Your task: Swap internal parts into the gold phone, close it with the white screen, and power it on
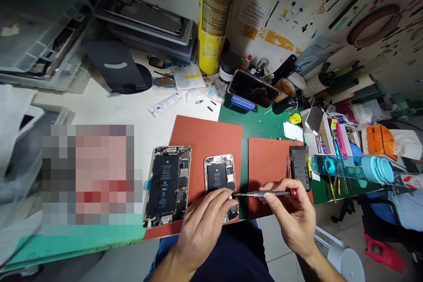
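A small opened phone (pixel 216 172), its black battery and circuit board bare, lies on the red-brown mat (pixel 205 134). My left hand (pixel 206 218) covers its lower part, thumb and fingers closed together at the phone's right edge; whatever they pinch is too small to make out. In my right hand (pixel 294 216) is a slim metal screwdriver (pixel 264 194) with a red end cap, held level. Its tip points left and reaches the left fingertips. Left of these, a larger opened phone (pixel 168 187) lies on the mat with its battery showing.
A second mat (pixel 264 163) carries a phone with a lit screen (pixel 300 169) and tweezers (pixel 288 167). Beyond it lies a clear blue bottle (pixel 353 168). A yellow spray can (pixel 214 22) and a propped phone (pixel 253 88) stand behind. A blurred patch hides the left side.
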### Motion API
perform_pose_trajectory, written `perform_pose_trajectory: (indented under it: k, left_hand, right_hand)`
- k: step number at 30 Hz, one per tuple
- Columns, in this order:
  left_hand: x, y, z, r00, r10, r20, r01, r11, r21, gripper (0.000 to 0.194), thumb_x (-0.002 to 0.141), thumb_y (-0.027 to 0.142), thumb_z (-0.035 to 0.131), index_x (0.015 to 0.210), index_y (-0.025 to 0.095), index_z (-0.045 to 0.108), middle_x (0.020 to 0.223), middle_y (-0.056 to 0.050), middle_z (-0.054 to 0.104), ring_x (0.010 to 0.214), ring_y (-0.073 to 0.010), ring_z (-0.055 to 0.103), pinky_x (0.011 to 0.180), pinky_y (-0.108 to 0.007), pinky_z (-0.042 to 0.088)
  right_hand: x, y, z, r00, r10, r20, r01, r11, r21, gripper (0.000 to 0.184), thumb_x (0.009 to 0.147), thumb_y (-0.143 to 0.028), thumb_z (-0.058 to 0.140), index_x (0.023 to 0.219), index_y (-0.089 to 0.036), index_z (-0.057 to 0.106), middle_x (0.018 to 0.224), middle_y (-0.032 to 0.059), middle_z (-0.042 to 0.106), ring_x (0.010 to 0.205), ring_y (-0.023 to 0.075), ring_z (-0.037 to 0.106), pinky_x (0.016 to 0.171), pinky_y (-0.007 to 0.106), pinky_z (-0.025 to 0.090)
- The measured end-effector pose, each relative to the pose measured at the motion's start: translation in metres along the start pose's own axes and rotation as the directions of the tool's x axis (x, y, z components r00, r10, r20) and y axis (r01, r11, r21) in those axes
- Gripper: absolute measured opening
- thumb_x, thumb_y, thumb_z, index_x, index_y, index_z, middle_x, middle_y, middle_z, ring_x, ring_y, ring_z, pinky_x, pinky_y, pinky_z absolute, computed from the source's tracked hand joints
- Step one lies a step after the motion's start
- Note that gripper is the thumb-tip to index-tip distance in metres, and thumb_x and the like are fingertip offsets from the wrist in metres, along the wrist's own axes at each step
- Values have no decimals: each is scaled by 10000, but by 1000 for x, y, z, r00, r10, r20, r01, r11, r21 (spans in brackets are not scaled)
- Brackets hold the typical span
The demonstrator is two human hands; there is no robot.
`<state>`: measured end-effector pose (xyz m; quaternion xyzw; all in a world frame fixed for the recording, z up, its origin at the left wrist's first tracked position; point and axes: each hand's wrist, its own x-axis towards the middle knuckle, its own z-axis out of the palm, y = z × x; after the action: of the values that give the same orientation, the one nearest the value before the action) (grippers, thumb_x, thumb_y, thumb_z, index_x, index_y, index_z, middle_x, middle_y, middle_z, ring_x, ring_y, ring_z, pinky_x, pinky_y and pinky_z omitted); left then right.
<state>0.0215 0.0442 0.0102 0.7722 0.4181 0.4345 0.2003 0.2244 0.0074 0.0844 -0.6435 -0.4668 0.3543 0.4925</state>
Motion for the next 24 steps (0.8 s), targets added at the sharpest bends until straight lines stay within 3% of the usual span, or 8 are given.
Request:
perform_pose_trajectory:
  k: [5, 10, 16, 24]
  left_hand:
    - [-1, -2, 0, 999, 29, -27, -30, 999, -29, 237, 1039, 253, 707, 1231, 114, 697, 1125, -89, 816, 1036, -199, 770, 1001, -340, 587]
    - [5, 0, -1, 991, 110, 69, -111, 994, 9, 275, 1090, 307, 610, 1206, 75, 701, 1175, -146, 807, 1043, -280, 709, 940, -432, 574]
    - [11, 2, 0, 986, 91, 139, -101, 992, 70, 381, 1099, 393, 572, 1203, 50, 702, 1259, -169, 789, 1063, -310, 664, 932, -457, 547]
    - [13, 2, 1, 987, 60, 152, -76, 992, 101, 392, 1109, 424, 547, 1176, 73, 708, 1242, -151, 794, 1069, -305, 671, 943, -446, 526]
  right_hand:
    - [12, -1, -5, 976, -208, -57, 194, 962, -193, 272, 965, -92, 766, 1147, -246, 635, 1065, 40, 818, 954, 167, 819, 889, 265, 692]
    - [32, -2, 7, 907, -416, 68, 407, 823, -396, 331, 948, -44, 750, 1195, -222, 621, 1042, 56, 809, 907, 187, 829, 839, 268, 699]
    - [49, -2, 21, 854, -478, 206, 516, 725, -456, 312, 976, -39, 715, 1192, -229, 594, 981, 50, 796, 861, 196, 822, 734, 272, 694]
    - [56, 4, 24, 847, -486, 215, 525, 704, -479, 296, 993, -78, 716, 1207, -242, 593, 989, 52, 794, 856, 209, 825, 721, 299, 703]
